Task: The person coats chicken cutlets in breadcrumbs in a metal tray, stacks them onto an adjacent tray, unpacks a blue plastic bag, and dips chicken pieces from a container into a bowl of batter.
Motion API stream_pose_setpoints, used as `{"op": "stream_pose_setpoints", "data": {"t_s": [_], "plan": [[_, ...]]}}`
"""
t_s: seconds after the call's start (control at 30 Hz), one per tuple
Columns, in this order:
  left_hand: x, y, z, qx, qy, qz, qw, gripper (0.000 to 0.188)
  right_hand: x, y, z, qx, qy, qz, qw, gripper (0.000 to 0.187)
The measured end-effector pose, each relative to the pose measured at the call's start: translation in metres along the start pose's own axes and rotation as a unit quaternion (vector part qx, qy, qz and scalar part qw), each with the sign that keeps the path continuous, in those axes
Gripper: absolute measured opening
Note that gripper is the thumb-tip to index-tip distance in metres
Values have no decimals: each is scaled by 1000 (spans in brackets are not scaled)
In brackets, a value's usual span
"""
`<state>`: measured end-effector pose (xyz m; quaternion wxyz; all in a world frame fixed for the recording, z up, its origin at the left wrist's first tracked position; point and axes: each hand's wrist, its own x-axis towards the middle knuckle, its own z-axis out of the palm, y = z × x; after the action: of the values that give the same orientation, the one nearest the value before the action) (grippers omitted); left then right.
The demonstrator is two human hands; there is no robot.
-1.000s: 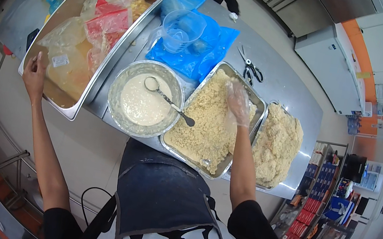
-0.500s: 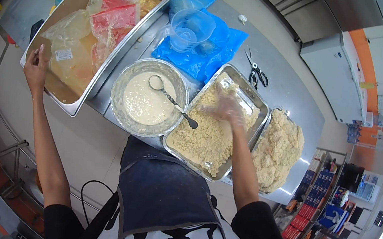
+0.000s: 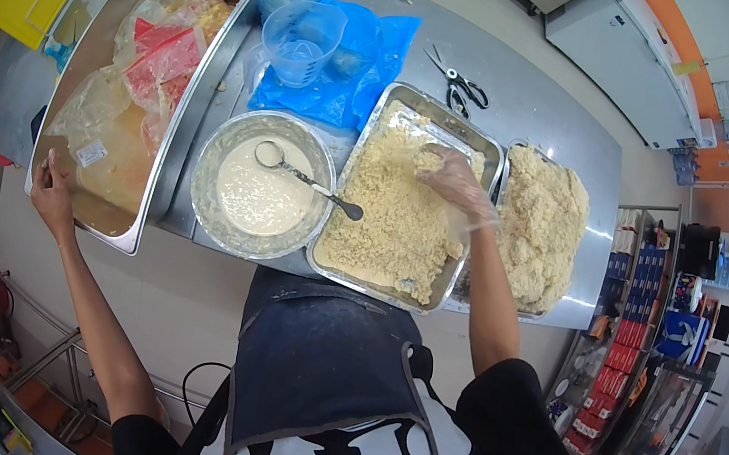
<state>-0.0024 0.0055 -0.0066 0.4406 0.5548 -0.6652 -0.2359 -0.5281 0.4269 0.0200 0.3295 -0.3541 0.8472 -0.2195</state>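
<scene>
Little room along the near edge; more beyond the scissors [image 3: 452,74]
The bowl [image 3: 205,182] crowds the crumb tray [image 3: 450,118], the spoon [image 3: 321,189] reaching across both rims; a crumb heap [image 3: 537,232] walls the right; blue bags [image 3: 381,57] and a jug [image 3: 299,45] block the way behind the bowl; bare tabletop [image 3: 526,100] gives a hand passage right of the scissors.

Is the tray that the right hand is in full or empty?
Partly full: yellowish crumbs cover most of the tray around the gloved right hand, but shiny bare metal shows near its far end.
</scene>
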Motion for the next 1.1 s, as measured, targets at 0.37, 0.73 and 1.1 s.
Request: {"op": "stream_pose_setpoints", "data": {"t_s": [0.37, 0.73, 1.1], "plan": [[5, 0, -2, 11, -14, 14, 1000, 37, -109, 43, 22, -60, 231, -10, 971, 45], [3, 6, -2, -4, -45, 13, 999, 38, -157, 85, 118, -499, 286, -70, 815, 31], [1, 11, 1, 14, -47, 17, 999, 37, -169, 8, 115, -101, 150, 137, 974, 60]]}}
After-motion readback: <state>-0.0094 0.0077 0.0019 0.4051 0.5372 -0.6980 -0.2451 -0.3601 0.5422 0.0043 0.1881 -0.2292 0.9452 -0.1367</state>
